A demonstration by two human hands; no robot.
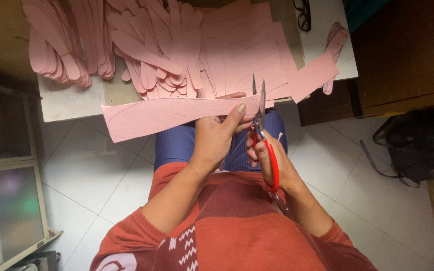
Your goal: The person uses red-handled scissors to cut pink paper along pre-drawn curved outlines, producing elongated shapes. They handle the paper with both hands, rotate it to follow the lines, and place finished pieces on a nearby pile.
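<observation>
The left hand [216, 138] is pinching a long pink strip [172, 113] between thumb and fingers, holding it level over the lap, its free end reaching toward nine o'clock. The right hand [272, 160] is gripping red-handled scissors [262, 125], fingers closed through the loops, blades pointing to twelve o'clock and slightly parted at the strip's right end. At twelve o'clock, a table [69, 100] is carrying heaps of pink cut shapes [146, 50] and marked pink sheets [242, 55]. Eyeglasses [302, 14] are lying at one o'clock.
</observation>
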